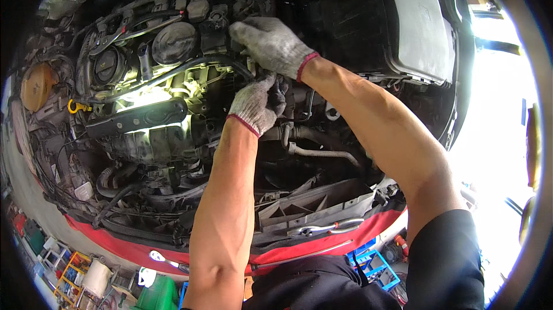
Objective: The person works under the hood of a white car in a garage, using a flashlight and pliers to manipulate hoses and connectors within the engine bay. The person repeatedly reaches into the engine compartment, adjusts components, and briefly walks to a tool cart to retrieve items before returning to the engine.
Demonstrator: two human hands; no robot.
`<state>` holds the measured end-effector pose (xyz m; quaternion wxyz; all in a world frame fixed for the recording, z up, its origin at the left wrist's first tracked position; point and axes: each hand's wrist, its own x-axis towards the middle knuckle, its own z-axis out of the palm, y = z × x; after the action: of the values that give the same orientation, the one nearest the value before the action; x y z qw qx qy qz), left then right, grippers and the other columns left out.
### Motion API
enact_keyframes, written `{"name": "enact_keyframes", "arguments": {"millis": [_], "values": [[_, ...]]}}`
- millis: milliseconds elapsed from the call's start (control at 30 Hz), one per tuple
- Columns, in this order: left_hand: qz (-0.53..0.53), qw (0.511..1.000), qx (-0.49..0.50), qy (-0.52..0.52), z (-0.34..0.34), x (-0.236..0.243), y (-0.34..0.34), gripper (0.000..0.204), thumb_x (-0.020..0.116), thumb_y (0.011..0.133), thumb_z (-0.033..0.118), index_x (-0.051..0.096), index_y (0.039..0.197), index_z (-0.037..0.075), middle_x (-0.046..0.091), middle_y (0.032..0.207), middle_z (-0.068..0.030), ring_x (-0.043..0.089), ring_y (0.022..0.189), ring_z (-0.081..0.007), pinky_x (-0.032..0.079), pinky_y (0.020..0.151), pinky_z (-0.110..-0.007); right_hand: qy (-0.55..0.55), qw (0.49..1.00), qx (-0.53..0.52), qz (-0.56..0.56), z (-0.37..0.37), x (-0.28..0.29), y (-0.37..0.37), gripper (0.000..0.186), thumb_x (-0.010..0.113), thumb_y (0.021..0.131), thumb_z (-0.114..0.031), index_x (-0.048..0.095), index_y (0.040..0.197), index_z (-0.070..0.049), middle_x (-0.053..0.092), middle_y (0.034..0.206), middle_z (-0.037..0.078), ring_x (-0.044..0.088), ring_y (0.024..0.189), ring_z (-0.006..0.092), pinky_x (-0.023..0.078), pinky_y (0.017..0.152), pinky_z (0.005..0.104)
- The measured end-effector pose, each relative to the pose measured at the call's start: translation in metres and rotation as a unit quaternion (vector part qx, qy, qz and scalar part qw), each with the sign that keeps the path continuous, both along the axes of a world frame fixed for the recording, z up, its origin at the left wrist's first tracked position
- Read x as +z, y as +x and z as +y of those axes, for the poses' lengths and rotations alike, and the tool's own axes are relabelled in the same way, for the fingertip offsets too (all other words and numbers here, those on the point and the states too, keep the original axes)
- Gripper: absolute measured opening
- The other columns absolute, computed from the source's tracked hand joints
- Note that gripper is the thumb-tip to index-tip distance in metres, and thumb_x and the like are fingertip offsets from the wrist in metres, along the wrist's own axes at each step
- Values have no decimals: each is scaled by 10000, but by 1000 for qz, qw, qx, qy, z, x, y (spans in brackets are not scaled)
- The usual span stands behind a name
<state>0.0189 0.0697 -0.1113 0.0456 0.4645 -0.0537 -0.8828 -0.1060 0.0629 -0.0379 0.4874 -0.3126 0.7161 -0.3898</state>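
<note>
Both my hands wear off-white knit work gloves with dark red cuffs and meet over the middle of an open car engine bay. My left hand (253, 105) is curled closed beside the end of a black hose (173, 72). Its fingertips look dark, and what they grip is hidden. Just above and to the right, my right hand (273, 45) is closed with its back toward me; its grip is also hidden. Left of it are a black ignition coil (214, 31) and a round black cover (174, 42). Below the hands runs a grey metal pipe (322, 153).
A long-handled tool (138, 31) lies across the engine top. Bright light glows above a black bracket (138, 119). A ratchet (325, 228) rests on the red front edge (368, 235), with another shiny tool (164, 258) farther left. A grey-topped black box (420, 22) stands at right.
</note>
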Motion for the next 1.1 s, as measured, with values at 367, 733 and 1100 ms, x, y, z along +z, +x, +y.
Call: {"name": "enact_keyframes", "arguments": {"millis": [367, 733, 1100], "values": [[-25, 995, -76, -59, 2, 2, -3, 196, 597, 1024, 274, 585, 953, 92, 617, 827, -34, 476, 572, -80, 374, 486, -225, -7, 1000, 8, -26, 4, -6, -3, 464, 568, 1009, -412, 644, 1144, 25, 664, 884, 63, 609, 667, 135, 528, 617, 275], [71, 967, -45, -242, 23, -36, 14, 108, 628, 984, 115, 696, 1051, 63, 705, 916, -48, 632, 726, -149, 558, 682, -342, 93, 779, 442, 435, 28, -2, -74, 204, 630, 893, -188, 707, 982, -21, 695, 957, 158, 617, 791, 302, 521, 710, 389], [-42, 955, -113, -271, 24, 3, 8, 259, 636, 997, 251, 692, 1171, 67, 729, 954, -20, 613, 719, -97, 503, 651, -259, 408, 799, 413, 160, -29, 34, -49, 210, 669, 812, -244, 720, 713, -66, 619, 638, 46, 525, 544, 201, 443, 513, 383]]}}
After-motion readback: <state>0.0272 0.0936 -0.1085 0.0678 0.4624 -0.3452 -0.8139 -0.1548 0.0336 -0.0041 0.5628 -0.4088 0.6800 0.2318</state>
